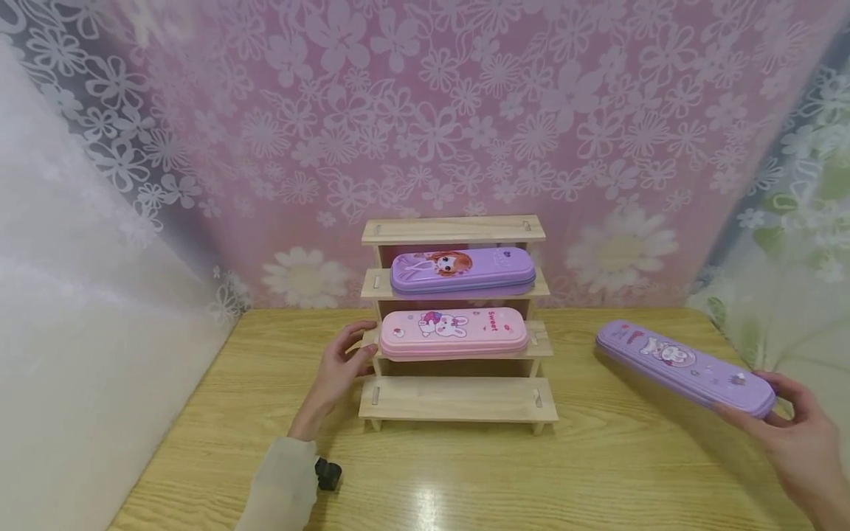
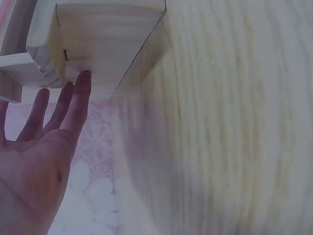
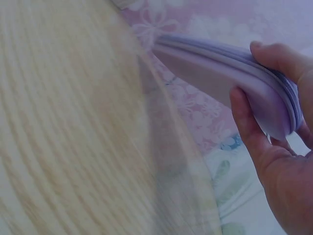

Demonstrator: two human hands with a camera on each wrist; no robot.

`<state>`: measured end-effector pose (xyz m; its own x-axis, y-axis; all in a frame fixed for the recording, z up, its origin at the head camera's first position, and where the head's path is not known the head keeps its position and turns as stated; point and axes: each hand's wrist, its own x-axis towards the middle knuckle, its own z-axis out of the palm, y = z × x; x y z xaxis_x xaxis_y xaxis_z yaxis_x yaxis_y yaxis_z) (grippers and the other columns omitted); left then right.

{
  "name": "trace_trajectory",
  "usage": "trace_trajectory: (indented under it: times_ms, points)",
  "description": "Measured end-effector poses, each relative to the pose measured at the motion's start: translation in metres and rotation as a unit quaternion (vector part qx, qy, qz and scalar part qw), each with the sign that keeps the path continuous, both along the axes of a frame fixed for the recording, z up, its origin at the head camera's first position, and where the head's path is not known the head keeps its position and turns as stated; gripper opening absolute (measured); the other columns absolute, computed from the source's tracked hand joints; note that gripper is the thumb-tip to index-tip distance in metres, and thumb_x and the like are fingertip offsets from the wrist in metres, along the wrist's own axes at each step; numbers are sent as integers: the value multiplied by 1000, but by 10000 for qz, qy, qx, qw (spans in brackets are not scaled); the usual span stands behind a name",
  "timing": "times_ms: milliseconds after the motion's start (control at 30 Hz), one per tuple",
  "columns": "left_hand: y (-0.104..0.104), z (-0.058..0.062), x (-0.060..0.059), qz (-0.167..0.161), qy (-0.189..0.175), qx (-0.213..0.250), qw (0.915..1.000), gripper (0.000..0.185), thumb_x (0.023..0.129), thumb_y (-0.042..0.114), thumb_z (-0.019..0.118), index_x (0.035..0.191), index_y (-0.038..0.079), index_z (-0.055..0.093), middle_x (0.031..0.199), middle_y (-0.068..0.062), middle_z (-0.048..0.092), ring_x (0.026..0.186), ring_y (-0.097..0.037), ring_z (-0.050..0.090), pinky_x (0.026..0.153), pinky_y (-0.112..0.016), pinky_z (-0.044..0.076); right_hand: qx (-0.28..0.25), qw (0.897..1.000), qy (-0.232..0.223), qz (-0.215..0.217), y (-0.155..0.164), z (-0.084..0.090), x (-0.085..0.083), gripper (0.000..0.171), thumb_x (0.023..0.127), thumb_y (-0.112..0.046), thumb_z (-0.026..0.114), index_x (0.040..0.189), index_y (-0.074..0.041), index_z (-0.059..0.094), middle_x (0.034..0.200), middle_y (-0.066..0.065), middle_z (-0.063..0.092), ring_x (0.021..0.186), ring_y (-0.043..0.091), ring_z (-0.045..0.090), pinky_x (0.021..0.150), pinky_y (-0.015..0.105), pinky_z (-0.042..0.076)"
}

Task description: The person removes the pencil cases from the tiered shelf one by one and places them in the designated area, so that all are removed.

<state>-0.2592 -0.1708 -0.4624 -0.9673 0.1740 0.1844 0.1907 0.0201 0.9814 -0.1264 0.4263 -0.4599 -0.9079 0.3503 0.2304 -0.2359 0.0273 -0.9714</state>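
A stepped wooden rack (image 1: 457, 398) stands at the middle of the table. A purple pencil case (image 1: 462, 271) lies on its upper step and a pink one (image 1: 454, 332) on the step below. My left hand (image 1: 345, 366) has straight fingers touching the rack's left side beside the pink case; in the left wrist view the fingertips (image 2: 82, 83) meet the wood (image 2: 102, 39). My right hand (image 1: 793, 428) grips the near end of a third, lilac pencil case (image 1: 684, 363) held above the table's right side. The right wrist view shows fingers (image 3: 249, 122) curled round the lilac case (image 3: 230, 81).
The wooden table (image 1: 465, 472) ends at a floral pink curtain (image 1: 425, 110) behind the rack. White fabric hangs at the left edge. The rack's lowest step and its top shelf (image 1: 454, 229) carry nothing. A small black device (image 1: 328, 473) sits at my left wrist.
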Motion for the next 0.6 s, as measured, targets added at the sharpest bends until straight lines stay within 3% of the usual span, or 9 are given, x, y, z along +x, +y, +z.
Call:
trace_trajectory:
  times_ms: [100,200,300,467,533,600]
  points:
    - [0,2,-1,-25,2,-57,10000,42,92,23,63,132,17,52,136,-14,47,99,-20,63,73,-45,58,1002,9904,-692,-656,-7,-2,-4,62,76,5,74,121,-29,46,109,-16,37,77,-14,59,57,7,50]
    - [-1,5,-1,-60,-56,-120,9999,42,93,20,61,134,13,50,138,-16,44,103,-22,62,75,-48,57,1549,9781,-1078,-880,-14,-6,-9,64,77,-3,76,118,-34,38,107,-16,31,77,-15,55,57,8,49]
    - [0,11,2,-107,-145,-152,9997,42,94,16,60,134,10,50,140,-18,43,108,-27,59,78,-55,54,1428,9806,-1159,-678,-19,-12,-12,61,80,-5,74,117,-35,36,106,-13,30,78,-12,55,56,10,50]
    - [2,17,3,-148,-249,-154,9995,41,94,11,58,134,7,49,139,-20,44,106,-30,60,78,-56,54,1354,9849,-1067,132,-22,-15,-13,58,85,-3,68,123,-34,36,108,-10,31,86,-15,54,61,11,51]
    - [2,14,1,-143,-250,-146,9995,41,94,10,57,134,8,48,138,-20,45,103,-25,61,76,-53,55,1794,9768,-1151,218,-24,-15,-14,62,85,-6,68,128,-35,35,108,-11,32,87,-16,54,62,12,51]
    - [1,10,-2,-121,-226,-132,9996,40,94,11,57,134,10,49,137,-19,45,100,-21,62,76,-52,56,2360,9624,-1333,200,-27,-15,-15,65,85,-13,70,135,-34,34,108,-12,34,85,-16,53,61,13,50]
